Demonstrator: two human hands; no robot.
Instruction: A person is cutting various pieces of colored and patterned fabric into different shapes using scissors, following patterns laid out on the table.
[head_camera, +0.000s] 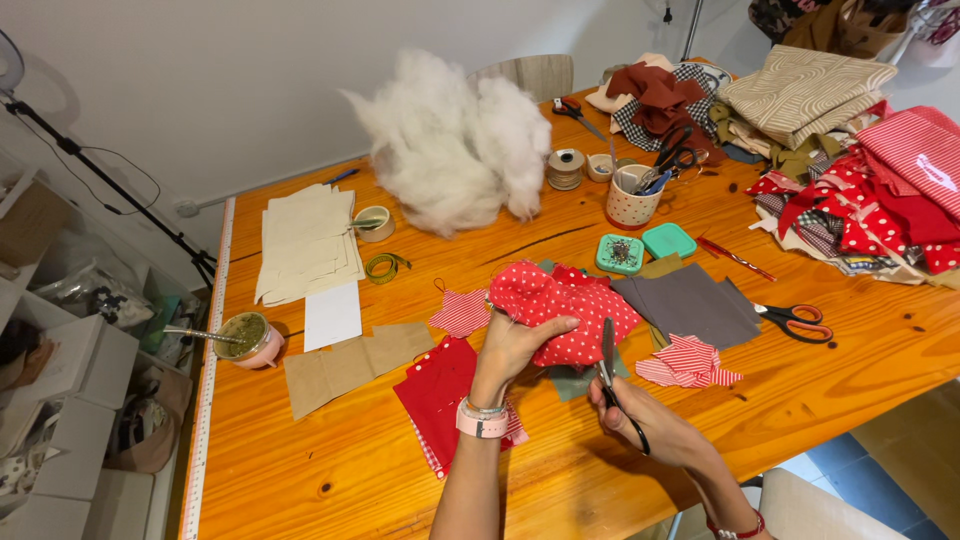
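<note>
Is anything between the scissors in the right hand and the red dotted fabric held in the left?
Nothing visible. The scissors in the right hand point up at the red dotted fabric, which the left hand holds above the table.

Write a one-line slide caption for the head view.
Left hand holds red polka-dot fabric while right hand grips black scissors above a wooden table strewn with cloth scraps.
</note>
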